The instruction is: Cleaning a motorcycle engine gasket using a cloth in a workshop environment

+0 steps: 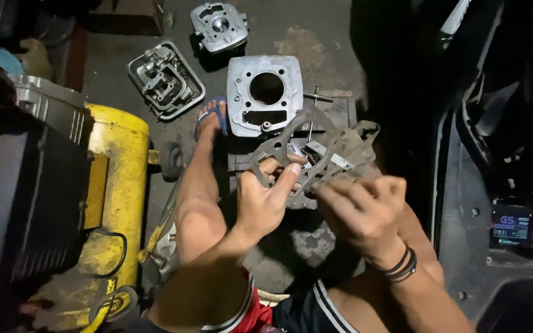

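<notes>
Head view: hands (316, 203) pinching gasket (291, 151).

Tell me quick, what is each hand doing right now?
Left hand: closed on the thin grey gasket, thumb over its near edge.
Right hand: fingers curled, pinching the gasket's right edge.

Lower right of the frame, there's a small rectangular black box (513, 228) sitting on the dark floor, blue and white print across its face. Nothing else labelled shows.
</notes>
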